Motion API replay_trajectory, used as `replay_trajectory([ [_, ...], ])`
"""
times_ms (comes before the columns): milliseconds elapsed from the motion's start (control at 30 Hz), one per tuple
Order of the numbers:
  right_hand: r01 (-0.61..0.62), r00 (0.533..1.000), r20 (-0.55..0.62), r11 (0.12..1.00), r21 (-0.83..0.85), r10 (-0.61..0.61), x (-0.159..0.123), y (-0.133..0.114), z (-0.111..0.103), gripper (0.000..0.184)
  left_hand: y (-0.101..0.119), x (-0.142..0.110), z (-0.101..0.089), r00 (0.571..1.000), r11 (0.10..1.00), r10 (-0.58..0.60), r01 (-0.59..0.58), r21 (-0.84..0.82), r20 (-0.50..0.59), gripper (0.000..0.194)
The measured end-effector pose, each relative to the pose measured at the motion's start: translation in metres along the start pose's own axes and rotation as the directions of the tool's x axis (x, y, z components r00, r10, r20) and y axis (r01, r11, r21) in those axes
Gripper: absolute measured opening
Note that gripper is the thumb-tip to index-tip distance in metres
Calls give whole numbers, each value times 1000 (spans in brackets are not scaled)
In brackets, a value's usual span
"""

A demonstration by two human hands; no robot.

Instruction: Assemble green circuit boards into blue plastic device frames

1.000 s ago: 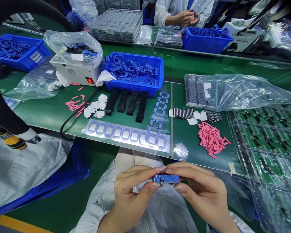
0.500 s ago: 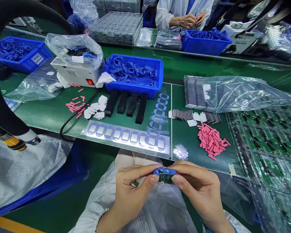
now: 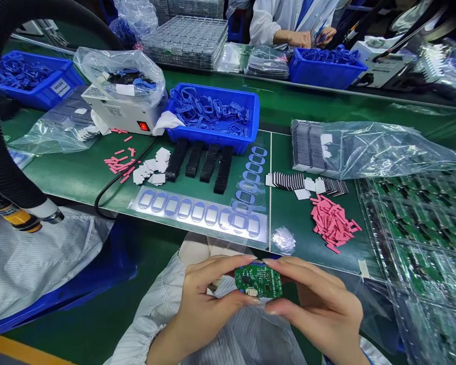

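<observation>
Holds a green circuit board [image 3: 259, 280] at the near middle of the scene, above the lap [image 3: 233, 332] and just short of the near edge of the green worktable [image 3: 300, 218]. Has the populated face toward the camera, with a strip of blue plastic housing [image 3: 256, 262] showing along the far side; cannot tell how firmly joined to the board.

With the left hand [image 3: 203, 299], pinches the left end narrowly, fingers along the far edge and thumb at the near edge by a white connector [image 3: 252, 292]. With the right hand [image 3: 323, 299], holds the right end in a similar narrow grip, fingers at the far edge and thumb close under the near one; cannot tell how hard that thumb presses.

Probably weighs little, stiff and fairly smooth-edged; likely fragile under bending or under pressure on chips and connector. Best taken by the edges or short ends, clear of the components.

Carries white print down the right end of the board, perhaps closing in "V1.2", otherwise too small to read. Shows a white label [image 3: 60, 87] on the far-left blue bin [image 3: 38, 97], and fine printing on the white box [image 3: 116, 114] with a red switch [image 3: 143, 126], all illegible. Offers no readable brand.
</observation>
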State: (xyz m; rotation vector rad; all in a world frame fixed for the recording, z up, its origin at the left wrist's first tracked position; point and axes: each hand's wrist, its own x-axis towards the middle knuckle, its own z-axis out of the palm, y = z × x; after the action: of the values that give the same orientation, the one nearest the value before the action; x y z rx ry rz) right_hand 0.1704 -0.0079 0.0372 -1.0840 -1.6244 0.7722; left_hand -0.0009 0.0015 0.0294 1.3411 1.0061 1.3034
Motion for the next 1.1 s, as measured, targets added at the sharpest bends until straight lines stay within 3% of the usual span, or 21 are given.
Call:
replay_trajectory([
  [400,84,995,53,996,-34,-82,1,4,-4,38,-3,-2,-3,998,999,40,-38,-33,53,43],
  [567,58,997,60,998,-20,-57,-1,5,-4,39,-3,-1,-2,997,999,40,-38,-34,62,44],
  [833,45,998,-50,997,-63,-48,-6,5,2,34,-3,1,-1,992,993,119,-119,12,42,44],
  [1100,79,993,-78,990,-115,-88,-8,6,5,32,-2,5,2,982,981,186,-187,59,17,40],
])
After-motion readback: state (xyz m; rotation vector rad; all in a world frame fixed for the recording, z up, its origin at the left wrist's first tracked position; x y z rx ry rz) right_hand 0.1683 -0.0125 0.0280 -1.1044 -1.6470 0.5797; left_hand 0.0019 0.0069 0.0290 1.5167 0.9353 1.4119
